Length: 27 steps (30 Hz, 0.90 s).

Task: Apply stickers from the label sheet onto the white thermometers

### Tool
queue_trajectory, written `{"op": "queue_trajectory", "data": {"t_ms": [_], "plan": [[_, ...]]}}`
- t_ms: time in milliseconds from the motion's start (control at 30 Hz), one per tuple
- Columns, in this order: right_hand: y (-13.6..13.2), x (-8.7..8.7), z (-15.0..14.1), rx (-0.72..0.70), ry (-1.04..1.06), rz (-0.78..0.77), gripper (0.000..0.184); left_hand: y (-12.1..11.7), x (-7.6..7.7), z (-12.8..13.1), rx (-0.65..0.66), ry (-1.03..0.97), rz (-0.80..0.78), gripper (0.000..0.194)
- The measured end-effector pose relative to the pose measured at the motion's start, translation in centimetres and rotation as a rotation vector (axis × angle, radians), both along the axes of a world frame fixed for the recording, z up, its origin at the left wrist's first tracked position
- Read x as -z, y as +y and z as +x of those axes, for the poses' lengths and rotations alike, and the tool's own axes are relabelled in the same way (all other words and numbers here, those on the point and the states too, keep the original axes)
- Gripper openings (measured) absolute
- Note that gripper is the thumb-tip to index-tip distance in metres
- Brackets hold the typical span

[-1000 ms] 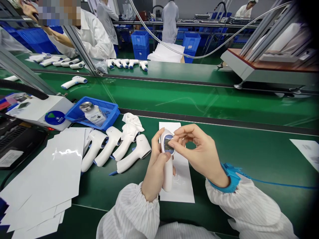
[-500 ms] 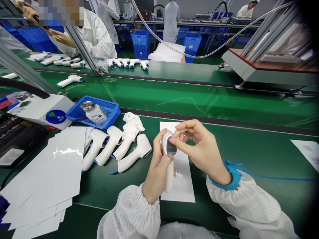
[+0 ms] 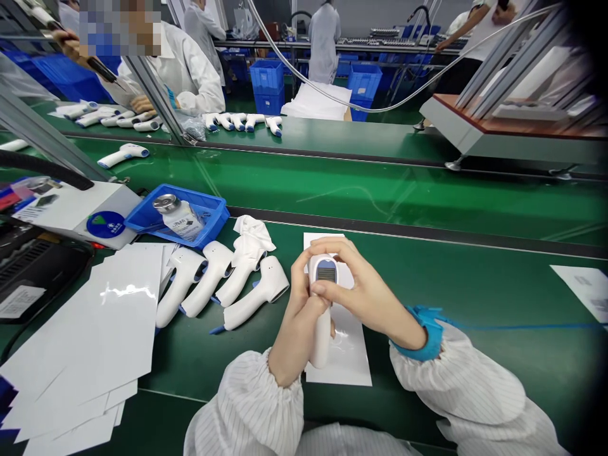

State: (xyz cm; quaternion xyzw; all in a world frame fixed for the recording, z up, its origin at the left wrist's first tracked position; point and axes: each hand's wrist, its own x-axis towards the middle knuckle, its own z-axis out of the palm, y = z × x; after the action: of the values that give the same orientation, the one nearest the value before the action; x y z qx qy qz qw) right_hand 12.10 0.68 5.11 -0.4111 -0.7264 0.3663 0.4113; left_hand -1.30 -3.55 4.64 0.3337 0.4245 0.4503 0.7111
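A white infrared thermometer (image 3: 322,345) stands upright before me, its small grey screen (image 3: 326,271) facing up at me. My left hand (image 3: 295,316) is wrapped round its body and handle from the left. My right hand (image 3: 368,291) is closed over the head from the right, thumb at the screen's lower edge and fingers curled over the top. The right fingertips are partly hidden behind the head. Under both hands lies a white sheet (image 3: 351,354). Left of my left hand rest several more white thermometers (image 3: 259,294) with blue parts, one topped by a crumpled white cloth (image 3: 253,235).
A blue tray (image 3: 216,231) holds a white bottle (image 3: 183,218) with a metal cap. White papers (image 3: 114,316) are piled at left beside a white box (image 3: 71,209). A blue cord runs right from my wristband (image 3: 422,335). Beyond the green belt (image 3: 332,183), a co-worker (image 3: 185,63) sits near more thermometers.
My right hand has moved left and closed round the thermometer's head, its thumb lowered to below the screen. On the belt, a thermometer has shifted left. Another person has appeared at the back right.
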Motion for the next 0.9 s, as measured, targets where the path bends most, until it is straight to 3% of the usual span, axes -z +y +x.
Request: {"op": "queue_trajectory", "data": {"t_ms": [67, 200, 333, 500, 567, 633, 733, 800, 900], "plan": [[0.0, 0.2, 0.0, -0.039, 0.025, -0.006, 0.033, -0.1, 0.0, 0.0, 0.0, 0.009, 0.053, 0.074], [0.1, 0.3, -0.3, 0.085, 0.14, 0.015, 0.01, -0.6, 0.2, 0.8, -0.071, 0.067, 0.123, 0.078], [-0.5, 0.8, -0.8, 0.117, 0.243, -0.054, 0.02, -0.7, 0.4, 1.5, -0.091, 0.038, 0.058, 0.074], [-3.1, 2.0, -1.2, 0.047, 0.314, -0.406, 0.045, 1.0, 0.7, 1.2, -0.203, -0.136, 0.058, 0.087], [-3.1, 3.0, -0.9, -0.034, 0.248, -0.542, 0.051, 2.2, 0.9, 0.9, -0.175, -0.234, 0.071, 0.094], [-1.3, 4.4, -0.3, -0.052, 0.08, -0.527, 0.05, 3.4, 1.5, 0.6, -0.111, -0.212, 0.072, 0.094], [5.1, 6.2, 0.6, 0.152, -0.321, -0.302, 0.042, 4.5, 3.2, 0.7, -0.088, 0.122, 0.087, 0.084], [10.5, 6.8, 1.4, 0.315, -0.424, -0.224, 0.043, 4.6, 4.9, 0.9, -0.015, 0.3, 0.101, 0.078], [16.8, 6.9, 2.9, 0.468, -0.491, -0.141, 0.058, 4.5, 7.1, 0.8, 0.127, 0.394, 0.15, 0.059]]}}
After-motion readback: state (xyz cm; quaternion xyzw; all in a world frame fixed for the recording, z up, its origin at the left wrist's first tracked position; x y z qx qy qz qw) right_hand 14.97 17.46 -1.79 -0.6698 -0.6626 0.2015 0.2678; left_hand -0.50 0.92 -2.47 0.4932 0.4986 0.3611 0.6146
